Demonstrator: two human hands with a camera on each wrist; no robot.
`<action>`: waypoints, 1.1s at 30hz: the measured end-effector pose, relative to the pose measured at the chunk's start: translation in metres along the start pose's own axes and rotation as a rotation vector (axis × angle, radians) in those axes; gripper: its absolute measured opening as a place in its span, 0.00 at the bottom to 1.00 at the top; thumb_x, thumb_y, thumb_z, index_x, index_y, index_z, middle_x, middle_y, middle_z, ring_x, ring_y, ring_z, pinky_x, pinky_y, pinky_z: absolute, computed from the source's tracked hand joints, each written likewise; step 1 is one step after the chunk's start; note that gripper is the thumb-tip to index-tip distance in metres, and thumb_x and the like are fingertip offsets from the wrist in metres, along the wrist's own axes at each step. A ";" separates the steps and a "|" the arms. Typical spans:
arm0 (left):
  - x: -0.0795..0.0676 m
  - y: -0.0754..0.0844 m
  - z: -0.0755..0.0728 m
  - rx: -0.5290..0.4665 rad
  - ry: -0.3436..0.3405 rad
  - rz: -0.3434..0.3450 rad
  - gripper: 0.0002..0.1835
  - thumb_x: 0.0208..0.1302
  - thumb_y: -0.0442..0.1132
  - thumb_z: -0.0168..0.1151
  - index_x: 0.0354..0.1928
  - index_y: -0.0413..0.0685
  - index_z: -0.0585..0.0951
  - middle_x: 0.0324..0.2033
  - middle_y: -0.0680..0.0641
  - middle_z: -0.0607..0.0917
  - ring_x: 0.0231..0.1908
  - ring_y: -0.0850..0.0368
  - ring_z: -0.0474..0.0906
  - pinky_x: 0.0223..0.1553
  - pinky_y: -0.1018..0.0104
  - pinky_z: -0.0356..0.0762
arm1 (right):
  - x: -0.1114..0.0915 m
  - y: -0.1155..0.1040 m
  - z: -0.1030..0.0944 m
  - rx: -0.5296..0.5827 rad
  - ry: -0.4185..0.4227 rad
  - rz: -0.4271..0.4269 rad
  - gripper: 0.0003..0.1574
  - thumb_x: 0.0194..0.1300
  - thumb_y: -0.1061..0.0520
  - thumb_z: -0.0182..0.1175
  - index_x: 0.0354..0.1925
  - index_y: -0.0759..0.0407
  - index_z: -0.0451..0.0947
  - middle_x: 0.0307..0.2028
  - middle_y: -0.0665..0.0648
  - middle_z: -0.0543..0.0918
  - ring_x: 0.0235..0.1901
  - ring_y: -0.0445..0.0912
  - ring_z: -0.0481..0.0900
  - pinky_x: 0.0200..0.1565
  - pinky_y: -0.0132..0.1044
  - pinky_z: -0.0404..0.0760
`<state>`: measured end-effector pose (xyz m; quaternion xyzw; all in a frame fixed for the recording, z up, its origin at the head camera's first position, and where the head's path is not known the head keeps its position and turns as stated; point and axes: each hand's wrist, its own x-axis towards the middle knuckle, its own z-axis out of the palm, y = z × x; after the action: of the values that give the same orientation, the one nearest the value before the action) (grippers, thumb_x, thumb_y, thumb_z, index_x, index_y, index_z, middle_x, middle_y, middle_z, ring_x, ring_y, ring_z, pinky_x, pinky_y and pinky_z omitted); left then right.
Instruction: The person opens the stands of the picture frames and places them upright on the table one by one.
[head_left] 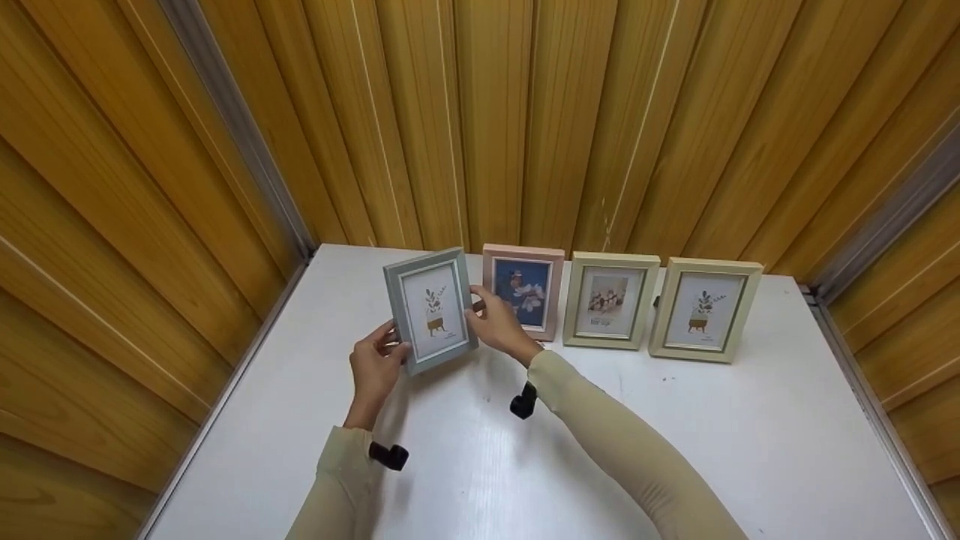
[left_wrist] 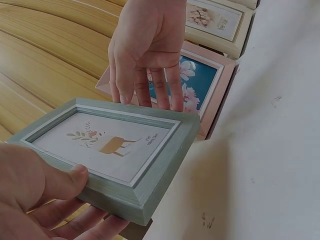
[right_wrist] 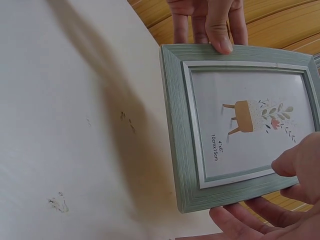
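A grey-green picture frame (head_left: 433,315) stands tilted between the two hands at the left of the row in the head view. Its picture shows a plant in a brown footed pot. My left hand (head_left: 375,367) grips its left edge low down, thumb on the front and fingers behind. On the opposite edge, my right hand (head_left: 496,322) holds it, thumb at the front and fingers round the back in the right wrist view. Right beside that hand stands a pink picture frame (head_left: 525,296) with a blue flower photo, partly covered by the hand.
Two pale yellow-green picture frames, one with a bouquet photo (head_left: 609,304) and one with a potted plant picture (head_left: 705,311), stand farther right on the white table (head_left: 465,480). A wood-look panel wall (head_left: 495,127) rises close behind the row.
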<state>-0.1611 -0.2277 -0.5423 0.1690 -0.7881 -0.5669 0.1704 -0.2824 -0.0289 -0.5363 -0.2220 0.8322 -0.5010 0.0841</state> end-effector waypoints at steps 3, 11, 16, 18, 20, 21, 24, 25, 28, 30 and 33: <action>0.002 -0.001 0.001 -0.002 0.004 0.007 0.28 0.65 0.24 0.66 0.67 0.39 0.78 0.52 0.37 0.87 0.48 0.46 0.86 0.45 0.61 0.86 | -0.001 0.001 0.000 0.013 0.001 -0.014 0.29 0.74 0.62 0.56 0.71 0.58 0.70 0.47 0.62 0.86 0.42 0.49 0.82 0.43 0.42 0.82; 0.014 -0.006 0.004 0.082 0.027 0.067 0.27 0.66 0.22 0.62 0.68 0.35 0.75 0.55 0.33 0.85 0.51 0.41 0.86 0.51 0.53 0.84 | -0.004 0.000 0.003 0.032 0.014 -0.033 0.30 0.74 0.63 0.56 0.71 0.61 0.69 0.48 0.66 0.86 0.44 0.54 0.85 0.43 0.44 0.85; 0.028 -0.006 0.009 0.140 0.046 0.072 0.27 0.69 0.22 0.58 0.69 0.36 0.74 0.59 0.33 0.82 0.56 0.39 0.83 0.55 0.51 0.82 | -0.004 0.000 0.007 0.045 0.017 -0.012 0.33 0.74 0.62 0.56 0.74 0.62 0.64 0.51 0.67 0.83 0.47 0.55 0.85 0.46 0.46 0.85; 0.033 -0.006 0.013 0.155 0.047 0.061 0.27 0.70 0.23 0.57 0.70 0.36 0.73 0.61 0.33 0.81 0.57 0.39 0.82 0.55 0.50 0.82 | -0.004 -0.002 0.010 0.041 0.028 -0.013 0.34 0.73 0.63 0.56 0.74 0.63 0.63 0.51 0.67 0.83 0.47 0.56 0.86 0.47 0.46 0.85; 0.039 -0.005 0.016 0.164 0.050 0.054 0.26 0.72 0.24 0.55 0.71 0.36 0.71 0.62 0.33 0.80 0.58 0.38 0.81 0.56 0.49 0.81 | -0.004 -0.003 0.013 0.043 0.042 -0.015 0.36 0.72 0.64 0.57 0.75 0.64 0.62 0.52 0.68 0.82 0.48 0.56 0.86 0.48 0.47 0.85; 0.042 -0.005 0.018 0.164 0.051 0.052 0.26 0.73 0.25 0.54 0.71 0.36 0.71 0.62 0.33 0.80 0.58 0.38 0.81 0.56 0.49 0.81 | -0.004 -0.004 0.014 0.050 0.047 -0.013 0.36 0.72 0.64 0.57 0.75 0.63 0.62 0.53 0.68 0.81 0.48 0.56 0.85 0.49 0.47 0.85; 0.050 -0.005 0.025 0.168 0.053 0.054 0.23 0.76 0.28 0.51 0.71 0.35 0.71 0.61 0.32 0.80 0.59 0.38 0.80 0.56 0.48 0.81 | -0.003 -0.005 0.017 0.066 0.068 -0.010 0.38 0.71 0.65 0.57 0.76 0.64 0.60 0.56 0.69 0.79 0.51 0.57 0.84 0.51 0.48 0.84; 0.053 -0.005 0.027 0.170 0.055 0.053 0.23 0.77 0.29 0.50 0.71 0.36 0.72 0.61 0.32 0.80 0.60 0.38 0.80 0.57 0.48 0.80 | -0.003 -0.006 0.018 0.067 0.075 -0.005 0.39 0.71 0.65 0.58 0.76 0.64 0.60 0.57 0.69 0.79 0.52 0.57 0.83 0.52 0.49 0.84; 0.059 -0.006 0.032 0.168 0.050 0.052 0.22 0.80 0.35 0.48 0.70 0.36 0.72 0.61 0.32 0.81 0.60 0.38 0.80 0.57 0.47 0.80 | -0.002 -0.005 0.020 0.051 0.103 0.005 0.41 0.70 0.65 0.59 0.77 0.65 0.58 0.63 0.69 0.76 0.58 0.58 0.79 0.57 0.51 0.80; 0.062 -0.007 0.034 0.166 0.045 0.052 0.22 0.81 0.39 0.47 0.69 0.36 0.72 0.61 0.33 0.81 0.60 0.38 0.80 0.58 0.46 0.79 | -0.002 -0.005 0.021 0.047 0.111 0.013 0.43 0.70 0.64 0.59 0.78 0.65 0.56 0.65 0.69 0.74 0.61 0.59 0.77 0.60 0.51 0.78; 0.067 -0.007 0.037 0.153 0.032 0.044 0.24 0.82 0.44 0.46 0.70 0.37 0.72 0.62 0.34 0.80 0.62 0.39 0.78 0.61 0.45 0.76 | -0.002 -0.005 0.022 0.051 0.111 0.031 0.45 0.70 0.64 0.59 0.79 0.65 0.53 0.69 0.69 0.71 0.65 0.60 0.74 0.63 0.52 0.76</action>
<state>-0.2372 -0.2298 -0.5545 0.1734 -0.8299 -0.4982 0.1818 -0.2712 -0.0471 -0.5430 -0.1787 0.8259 -0.5323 0.0510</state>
